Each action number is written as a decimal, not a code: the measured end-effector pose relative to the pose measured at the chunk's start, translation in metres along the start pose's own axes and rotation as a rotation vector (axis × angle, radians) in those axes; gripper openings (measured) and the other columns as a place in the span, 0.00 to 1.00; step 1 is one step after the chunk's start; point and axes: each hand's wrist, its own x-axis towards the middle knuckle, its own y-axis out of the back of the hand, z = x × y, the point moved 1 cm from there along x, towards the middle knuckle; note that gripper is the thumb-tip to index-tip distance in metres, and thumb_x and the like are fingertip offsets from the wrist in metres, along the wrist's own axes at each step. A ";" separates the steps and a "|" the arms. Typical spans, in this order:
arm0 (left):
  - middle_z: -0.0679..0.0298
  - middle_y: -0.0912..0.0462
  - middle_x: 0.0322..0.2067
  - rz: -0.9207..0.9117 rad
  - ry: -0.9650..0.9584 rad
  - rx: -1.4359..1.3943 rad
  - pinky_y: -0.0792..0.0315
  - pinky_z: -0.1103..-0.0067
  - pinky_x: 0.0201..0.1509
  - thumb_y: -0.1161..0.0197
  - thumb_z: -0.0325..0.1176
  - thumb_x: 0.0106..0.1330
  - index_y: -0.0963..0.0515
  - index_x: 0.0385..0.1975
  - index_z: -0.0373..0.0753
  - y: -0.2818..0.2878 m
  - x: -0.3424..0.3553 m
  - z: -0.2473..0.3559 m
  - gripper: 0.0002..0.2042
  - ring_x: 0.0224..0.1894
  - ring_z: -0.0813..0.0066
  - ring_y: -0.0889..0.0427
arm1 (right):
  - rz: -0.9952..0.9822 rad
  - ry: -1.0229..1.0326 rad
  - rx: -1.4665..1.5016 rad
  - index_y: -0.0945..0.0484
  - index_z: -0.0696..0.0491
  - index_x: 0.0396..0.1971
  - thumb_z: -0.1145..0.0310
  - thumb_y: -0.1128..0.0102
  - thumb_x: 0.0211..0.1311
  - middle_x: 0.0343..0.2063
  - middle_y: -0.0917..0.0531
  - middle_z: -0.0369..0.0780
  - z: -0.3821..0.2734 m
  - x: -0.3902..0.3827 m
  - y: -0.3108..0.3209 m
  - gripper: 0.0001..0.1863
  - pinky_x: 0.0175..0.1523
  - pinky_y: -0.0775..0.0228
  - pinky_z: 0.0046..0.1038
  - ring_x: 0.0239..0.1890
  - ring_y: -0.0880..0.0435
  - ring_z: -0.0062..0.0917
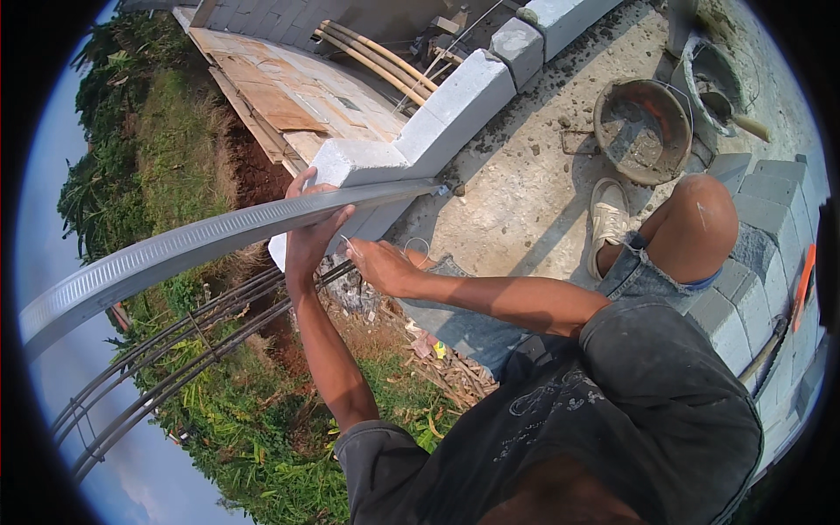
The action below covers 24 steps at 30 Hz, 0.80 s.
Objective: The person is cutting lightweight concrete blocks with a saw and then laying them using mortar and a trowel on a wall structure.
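Observation:
My left hand (317, 229) is wrapped round a long silver metal channel with a row of slots (219, 229), thumb and fingers on opposite sides. The channel's near end lies against the end of the white block wall (359, 164); the rest reaches out to the left past the wall. Just below it, my right hand (382, 265) is closed in a pinch on a thin white string (348, 243), part of which loops beside the wrist. Exactly how the string runs between the fingers and the block is hidden.
Steel rebars (201, 328) jut out to the left beneath the channel, above a drop with greenery. On the concrete floor stand a mortar basin (643, 131) and a bucket (713, 83) with a trowel. Stacked grey blocks (770, 206) and an orange-handled saw (804, 287) are at the right.

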 end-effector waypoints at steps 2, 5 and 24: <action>0.65 0.20 0.40 0.012 -0.062 0.067 0.30 0.76 0.57 0.25 0.25 0.53 0.43 0.65 0.33 0.001 0.000 0.000 0.40 0.45 0.76 0.23 | 0.016 0.009 0.002 0.31 0.60 0.40 0.62 0.62 0.74 0.31 0.21 0.57 0.000 -0.004 0.004 0.16 0.46 0.36 0.55 0.39 0.23 0.59; 0.64 0.20 0.40 0.017 -0.073 0.097 0.31 0.77 0.58 0.25 0.26 0.54 0.43 0.65 0.33 0.002 0.000 -0.001 0.40 0.46 0.76 0.23 | 0.008 0.011 0.005 0.30 0.59 0.40 0.63 0.61 0.74 0.32 0.21 0.56 0.000 -0.010 0.009 0.15 0.45 0.36 0.54 0.38 0.22 0.57; 0.65 0.21 0.43 0.012 -0.062 -0.023 0.31 0.75 0.59 0.25 0.27 0.55 0.39 0.63 0.33 0.004 -0.005 0.000 0.37 0.48 0.75 0.24 | 0.077 0.134 0.050 0.27 0.56 0.49 0.69 0.58 0.72 0.28 0.20 0.53 -0.005 -0.027 0.021 0.13 0.42 0.32 0.48 0.34 0.20 0.52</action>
